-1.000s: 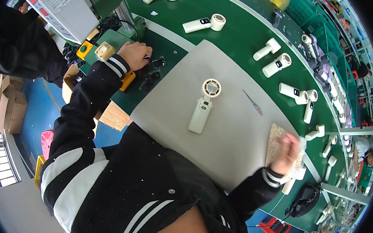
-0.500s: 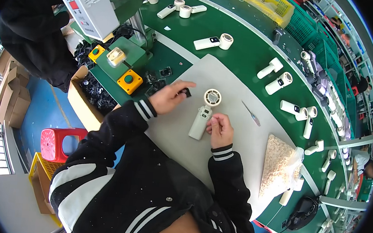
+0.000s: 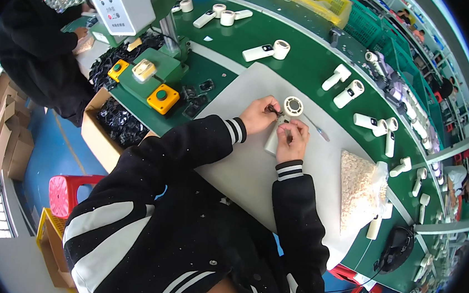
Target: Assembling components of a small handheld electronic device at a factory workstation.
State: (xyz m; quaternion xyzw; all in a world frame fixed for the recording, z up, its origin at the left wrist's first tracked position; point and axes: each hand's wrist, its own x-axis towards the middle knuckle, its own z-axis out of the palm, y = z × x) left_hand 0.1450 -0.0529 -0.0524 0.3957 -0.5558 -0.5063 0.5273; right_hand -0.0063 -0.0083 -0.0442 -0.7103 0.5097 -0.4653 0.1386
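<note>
Green and curved by the lens, the surface [image 3: 314,58] runs across the factory line, with a smooth grey mat [image 3: 237,119] laid over it where you work. On that mat lies the white handheld fan [image 3: 282,123], a hard plastic piece with a round ringed head and a straight handle, its head pointing away from you. Your left hand [image 3: 258,115] is pinched on a small dark part [image 3: 275,111] just beside the fan's head; your right hand [image 3: 292,140] is closed around the handle, pinning it down. The part looks tiny and slick, so a loose pinch could drop it onto the mat or let it roll under your sleeve. Pressing it in crooked could jam or crack the shell. A thin metal tool [image 3: 318,131] lies near your right hand, easy to knock away. The crinkled clear bag of pale pellets [image 3: 360,191] sits near your right elbow and could spill if nudged.
</note>
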